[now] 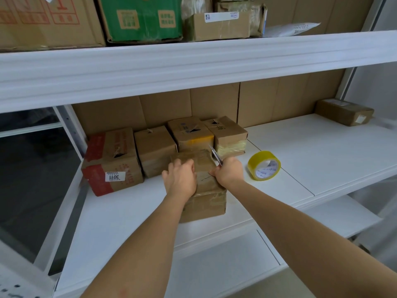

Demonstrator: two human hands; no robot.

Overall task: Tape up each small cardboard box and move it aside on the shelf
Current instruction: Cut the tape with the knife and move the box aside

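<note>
Cardboard box [204,190] mid-shelf, both hands on top of it.

Taped brown box sitting on white shelf [300,151], just in front of the box row [167,145] at the back. Left hand [180,179] curled over box's top left edge, fingers wrapped down the far side, gripping it. Right hand [228,171] clenched round scissors [216,157], blades pointing up and away past the box's top right corner; thumb side touching box top near a dark slit in the tape. Box directly under and between both hands. Yellow tape roll [264,165] lying tilted on shelf just right of right hand, untouched. One more small box [344,111] far right at shelf's back, well apart.
</note>
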